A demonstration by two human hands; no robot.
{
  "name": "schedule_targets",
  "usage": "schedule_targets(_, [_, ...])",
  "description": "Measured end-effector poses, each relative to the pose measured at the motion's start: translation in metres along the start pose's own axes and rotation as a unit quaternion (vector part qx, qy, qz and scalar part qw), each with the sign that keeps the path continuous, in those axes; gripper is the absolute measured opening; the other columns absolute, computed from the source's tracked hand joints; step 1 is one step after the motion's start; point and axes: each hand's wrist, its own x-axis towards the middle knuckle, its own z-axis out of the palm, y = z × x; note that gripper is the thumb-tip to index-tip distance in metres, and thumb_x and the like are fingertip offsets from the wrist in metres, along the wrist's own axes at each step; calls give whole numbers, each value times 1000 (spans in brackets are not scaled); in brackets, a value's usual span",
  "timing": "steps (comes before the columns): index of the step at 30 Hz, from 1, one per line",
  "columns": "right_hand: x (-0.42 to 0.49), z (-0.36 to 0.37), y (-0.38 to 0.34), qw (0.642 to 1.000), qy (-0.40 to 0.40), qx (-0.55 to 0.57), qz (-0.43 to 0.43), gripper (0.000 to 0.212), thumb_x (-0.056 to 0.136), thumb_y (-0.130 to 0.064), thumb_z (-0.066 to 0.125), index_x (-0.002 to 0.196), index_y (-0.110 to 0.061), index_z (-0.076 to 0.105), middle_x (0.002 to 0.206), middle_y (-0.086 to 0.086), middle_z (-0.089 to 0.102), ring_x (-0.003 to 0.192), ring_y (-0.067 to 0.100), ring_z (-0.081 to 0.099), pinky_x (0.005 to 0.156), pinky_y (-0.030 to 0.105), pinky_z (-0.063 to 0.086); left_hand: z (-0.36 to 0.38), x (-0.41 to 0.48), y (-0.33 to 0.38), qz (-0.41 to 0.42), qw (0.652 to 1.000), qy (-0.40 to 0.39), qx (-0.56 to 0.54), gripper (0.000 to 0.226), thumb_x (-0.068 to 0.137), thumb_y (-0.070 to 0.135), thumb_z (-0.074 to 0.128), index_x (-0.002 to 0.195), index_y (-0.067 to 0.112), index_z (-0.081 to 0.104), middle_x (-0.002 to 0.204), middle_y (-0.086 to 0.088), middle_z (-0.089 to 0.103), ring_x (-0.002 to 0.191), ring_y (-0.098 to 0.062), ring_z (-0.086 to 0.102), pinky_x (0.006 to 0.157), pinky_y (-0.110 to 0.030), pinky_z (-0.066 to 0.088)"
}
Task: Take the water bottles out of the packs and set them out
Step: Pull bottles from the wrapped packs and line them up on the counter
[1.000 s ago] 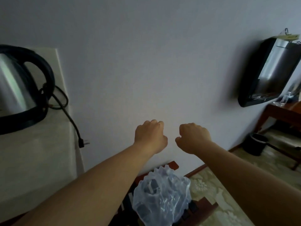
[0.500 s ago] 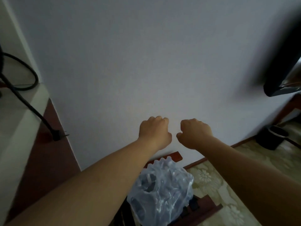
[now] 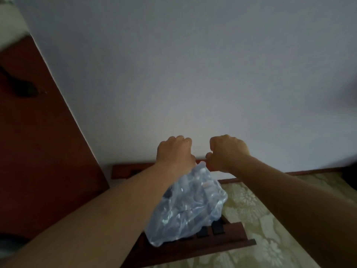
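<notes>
The left hand [image 3: 174, 151] and right hand [image 3: 226, 151] are curled tight, holding nothing I can see. Open them, grab the pack [image 3: 185, 206] just below, and tear its wrap gently.

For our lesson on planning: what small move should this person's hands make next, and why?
Probably lower both and grip the wrap: the left hand and right hand are curled just above the plastic-wrapped bottle pack, which rests on the slatted rack.
</notes>
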Motion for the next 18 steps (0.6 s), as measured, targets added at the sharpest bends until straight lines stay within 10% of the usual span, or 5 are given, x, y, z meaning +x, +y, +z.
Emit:
schedule_targets(4, [6, 43, -1, 999, -19, 30, -16, 30, 90, -35, 48, 111, -17, 59, 110, 6, 62, 100, 26, 60, 76, 30, 40, 42, -6, -16, -41, 998, -37, 3, 8, 86, 24, 51, 88, 17, 53, 96, -4, 59, 87, -24, 55, 67, -31, 38])
schedule_targets(14, [32, 192, 4, 977, -132, 166, 6, 32, 87, -28, 53, 117, -17, 58, 104, 3, 64, 80, 16, 53, 67, 26, 42, 180, 1, -65, -242, 954, -176, 24, 30, 94, 23, 50, 118, 7, 57, 123, -14, 57, 111, -29, 55, 85, -36, 49])
schedule_targets(18, [51, 232, 10, 980, -101, 167, 28, 31, 89, -27, 51, 118, -15, 53, 110, 5, 60, 90, 21, 55, 72, 30, 43, 226, 16, -73, -174, 945, -275, -44, 36, 97, 10, 36, 131, 13, 49, 123, -13, 57, 109, -29, 56, 90, -38, 49])
